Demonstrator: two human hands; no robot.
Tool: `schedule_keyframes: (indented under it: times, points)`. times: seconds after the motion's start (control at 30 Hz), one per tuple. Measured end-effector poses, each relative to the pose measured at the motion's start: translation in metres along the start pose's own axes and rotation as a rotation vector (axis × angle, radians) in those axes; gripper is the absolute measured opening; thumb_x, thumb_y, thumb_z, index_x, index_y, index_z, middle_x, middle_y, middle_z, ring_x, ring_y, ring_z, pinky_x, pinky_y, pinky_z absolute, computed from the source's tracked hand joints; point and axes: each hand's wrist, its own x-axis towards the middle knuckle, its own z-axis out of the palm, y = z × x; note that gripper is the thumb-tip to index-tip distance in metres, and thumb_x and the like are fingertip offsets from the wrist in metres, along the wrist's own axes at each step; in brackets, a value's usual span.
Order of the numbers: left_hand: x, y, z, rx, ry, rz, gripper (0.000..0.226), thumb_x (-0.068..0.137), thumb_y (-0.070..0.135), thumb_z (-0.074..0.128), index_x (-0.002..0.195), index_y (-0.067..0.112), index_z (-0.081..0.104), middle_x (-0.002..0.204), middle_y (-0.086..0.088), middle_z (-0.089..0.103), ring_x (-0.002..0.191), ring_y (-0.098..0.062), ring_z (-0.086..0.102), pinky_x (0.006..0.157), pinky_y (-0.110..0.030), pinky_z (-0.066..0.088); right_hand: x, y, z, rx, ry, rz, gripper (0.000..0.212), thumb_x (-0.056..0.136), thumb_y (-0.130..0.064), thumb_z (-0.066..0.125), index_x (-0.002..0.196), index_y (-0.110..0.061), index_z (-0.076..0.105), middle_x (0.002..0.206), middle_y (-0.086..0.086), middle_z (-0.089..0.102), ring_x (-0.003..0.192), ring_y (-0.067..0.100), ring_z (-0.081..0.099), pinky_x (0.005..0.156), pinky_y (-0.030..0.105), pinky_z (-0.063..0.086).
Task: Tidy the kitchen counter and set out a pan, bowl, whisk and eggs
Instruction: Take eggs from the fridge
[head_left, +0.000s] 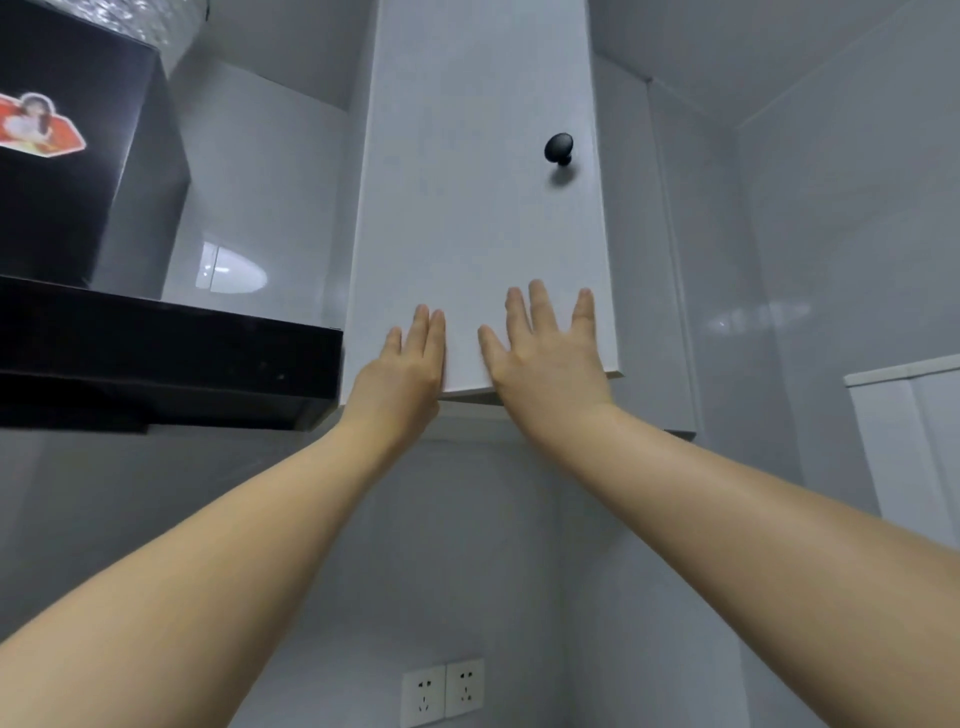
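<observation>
– Left hand (400, 371) first: what is it doing?
– It lies flat on the white cupboard door (478, 182), low down near the door's left edge. The fingers are straight and close together, and it holds nothing.
– And the right hand (545, 358)?
– It is flat on the same door, just beside the left one. The fingers are spread wide, the thumb points towards the left hand, and the heel of the palm covers the door's bottom edge. It holds nothing either (both bare forearms reach up from the lower corners of the head view).
– Is the door closed?
– I cannot tell. A round black knob (559, 149) sits near the door's right edge, well above the right hand and untouched.
– What surrounds the cupboard?
– On the left is a black extractor hood (156, 358), its end just beside the cupboard's side. The black chimney (67, 208) above it carries a red and white sticker (39, 124). On the right are glossy grey wall tiles (857, 234). Lower down, between the forearms, two white sockets (441, 691) sit side by side on the wall.
– Where are the pan, bowl, whisk and eggs?
– The camera looks up at the cupboard, so I cannot tell.
</observation>
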Motion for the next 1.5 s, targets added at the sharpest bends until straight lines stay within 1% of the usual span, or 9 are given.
schedule_keyframes:
  times: [0.1, 0.2, 0.3, 0.47, 0.6, 0.73, 0.83, 1.33, 1.5]
  points:
    - [0.007, 0.003, 0.01, 0.11, 0.007, 0.061, 0.082, 0.065, -0.009, 0.067, 0.141, -0.006, 0.036, 0.143, -0.026, 0.042, 0.114, -0.049, 0.054, 0.059, -0.045, 0.056, 0.003, 0.002, 0.018, 0.016, -0.04, 0.024, 0.062, 0.094, -0.009, 0.05, 0.148, -0.005, 0.02, 0.153, 0.031, 0.012, 0.141, 0.048, 0.012, 0.101, 0.064, 0.029]
    - [0.016, 0.004, 0.024, 0.326, -0.017, 0.093, 0.083, 0.041, -0.01, 0.078, 0.122, -0.006, 0.059, 0.117, -0.025, 0.063, 0.083, -0.047, 0.066, 0.033, -0.035, 0.046, 0.009, 0.0, 0.047, -0.038, -0.054, 0.076, 0.068, 0.063, -0.01, 0.081, 0.126, -0.001, 0.058, 0.124, 0.035, 0.054, 0.114, 0.051, 0.054, 0.068, 0.052, 0.054]
    - [0.019, 0.007, 0.026, 0.48, -0.016, 0.131, 0.079, 0.045, 0.005, 0.082, 0.122, 0.002, 0.062, 0.116, -0.018, 0.066, 0.08, -0.039, 0.069, 0.033, -0.026, 0.042, 0.018, -0.002, 0.078, -0.029, -0.027, 0.051, 0.067, 0.04, -0.004, 0.088, 0.105, -0.002, 0.072, 0.1, 0.03, 0.068, 0.088, 0.046, 0.067, 0.045, 0.043, 0.053]
    - [0.014, 0.003, 0.038, 0.661, 0.011, 0.239, 0.069, 0.081, 0.014, 0.063, 0.143, 0.002, 0.036, 0.14, -0.019, 0.048, 0.109, -0.038, 0.062, 0.051, -0.027, 0.049, 0.029, -0.02, 0.117, 0.042, -0.017, 0.078, 0.069, 0.052, -0.005, 0.084, 0.118, -0.014, 0.067, 0.104, 0.033, 0.065, 0.09, 0.048, 0.065, 0.038, 0.037, 0.049]
    - [0.018, -0.014, 0.05, 0.524, -0.035, 0.247, 0.075, 0.045, 0.027, 0.089, 0.114, 0.005, 0.067, 0.116, -0.015, 0.065, 0.097, -0.038, 0.066, 0.037, -0.027, 0.04, 0.032, -0.029, 0.128, 0.182, -0.006, 0.169, 0.075, 0.066, -0.004, 0.077, 0.136, -0.013, 0.051, 0.13, 0.03, 0.052, 0.116, 0.044, 0.055, 0.052, 0.038, 0.054]
    - [0.012, -0.018, 0.062, 0.462, 0.016, 0.258, 0.063, 0.051, 0.029, 0.087, 0.106, 0.005, 0.067, 0.116, -0.015, 0.064, 0.104, -0.038, 0.062, 0.043, -0.038, 0.049, 0.029, -0.034, 0.141, 0.464, -0.053, 0.127, 0.072, 0.096, -0.026, 0.049, 0.152, -0.017, 0.005, 0.158, 0.017, 0.004, 0.146, 0.034, 0.008, 0.097, 0.042, 0.044]
    - [0.013, -0.02, 0.068, 0.464, 0.054, 0.251, 0.05, 0.057, 0.03, 0.082, 0.1, 0.009, 0.066, 0.112, -0.012, 0.065, 0.101, -0.035, 0.063, 0.043, -0.037, 0.049, 0.031, -0.039, 0.142, 0.73, -0.098, 0.18, 0.066, 0.098, -0.049, 0.033, 0.152, -0.025, 0.006, 0.16, 0.006, -0.002, 0.147, 0.024, -0.004, 0.112, 0.043, 0.026]
    - [0.018, -0.024, 0.098, 0.477, 0.097, 0.194, 0.057, 0.056, 0.039, 0.085, 0.104, 0.012, 0.071, 0.117, -0.012, 0.066, 0.107, -0.037, 0.063, 0.058, -0.042, 0.054, 0.055, -0.079, 0.181, 0.983, 0.06, 0.368, 0.051, 0.101, -0.037, 0.033, 0.15, -0.027, 0.02, 0.158, 0.001, 0.012, 0.144, 0.019, 0.006, 0.11, 0.04, 0.027]
    - [0.011, -0.013, 0.083, 0.304, -0.046, 0.145, 0.066, 0.094, 0.046, 0.046, 0.146, 0.009, 0.027, 0.157, -0.016, 0.016, 0.144, -0.039, 0.012, 0.106, -0.053, 0.03, 0.057, -0.068, 0.176, 1.068, -0.066, 0.308, 0.055, 0.101, -0.035, 0.036, 0.151, -0.027, 0.016, 0.159, 0.001, 0.007, 0.146, 0.019, 0.003, 0.116, 0.04, 0.016]
